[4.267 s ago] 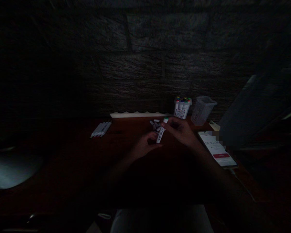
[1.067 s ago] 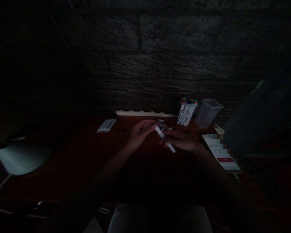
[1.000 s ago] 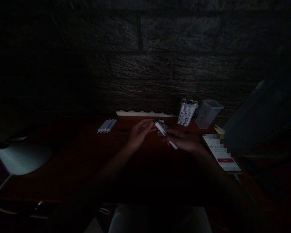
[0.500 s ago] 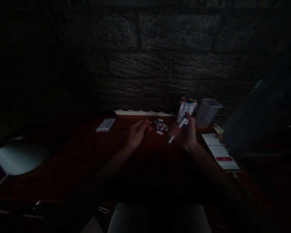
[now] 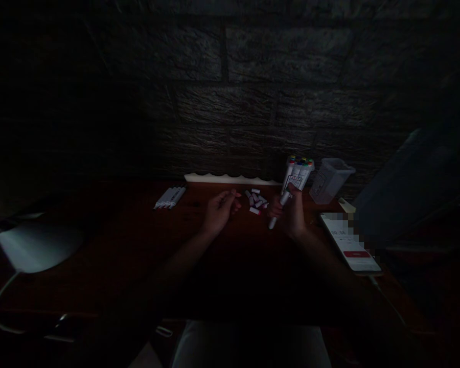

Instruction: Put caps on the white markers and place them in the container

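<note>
A white marker [image 5: 285,198] is held slantwise in my right hand [image 5: 296,214], fingers wrapped round it and its thumb near the upper end. The marker's white lower end points down and left. My left hand [image 5: 219,212] hovers over the table with fingers loosely curled and slightly apart, and nothing shows between them. Just beyond it lies a pile of loose marker caps [image 5: 254,199], white with pinkish ends. Behind my right hand stands a clear case packed with markers [image 5: 299,176], their ends in several colours.
Several white markers [image 5: 169,198] lie side by side at the left. An open clear plastic case [image 5: 329,184] stands at the right, by a lit phone [image 5: 350,245] on a cable. A white lamp head [image 5: 34,248] is at far left. A brick wall [image 5: 253,102] rises behind the table [image 5: 130,245].
My right hand has tilted the marker a little more upright and keeps hold of it. My left hand's fingers have drawn slightly closer together. The whole view has shifted slightly.
</note>
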Demonstrator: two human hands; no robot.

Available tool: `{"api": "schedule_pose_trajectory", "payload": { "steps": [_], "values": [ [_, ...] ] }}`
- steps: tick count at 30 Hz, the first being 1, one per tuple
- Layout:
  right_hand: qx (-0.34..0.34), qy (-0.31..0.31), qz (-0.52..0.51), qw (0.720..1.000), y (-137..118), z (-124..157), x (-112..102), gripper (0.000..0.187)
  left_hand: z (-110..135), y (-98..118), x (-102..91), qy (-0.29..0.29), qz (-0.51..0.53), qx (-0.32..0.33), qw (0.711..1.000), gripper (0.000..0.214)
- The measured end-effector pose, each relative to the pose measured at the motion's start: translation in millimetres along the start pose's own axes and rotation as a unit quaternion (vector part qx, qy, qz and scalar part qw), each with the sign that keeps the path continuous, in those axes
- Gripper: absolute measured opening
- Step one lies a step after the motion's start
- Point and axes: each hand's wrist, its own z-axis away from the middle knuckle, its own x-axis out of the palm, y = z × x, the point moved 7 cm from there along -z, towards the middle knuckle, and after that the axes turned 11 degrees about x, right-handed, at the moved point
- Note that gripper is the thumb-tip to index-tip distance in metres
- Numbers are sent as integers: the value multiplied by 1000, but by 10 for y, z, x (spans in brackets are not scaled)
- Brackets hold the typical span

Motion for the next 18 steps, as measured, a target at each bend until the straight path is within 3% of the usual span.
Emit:
{"api": "schedule_pose_trajectory", "payload": {
  "steps": [6,18],
  "values": [
    [-21,30,53,998,7,38,-6,59,7,13,40,-21,2,10,1000,41],
    [-117,96,144,978,-109,133,-40,32,-5,88,16,-21,-10,30,999,39]
  ]
}}
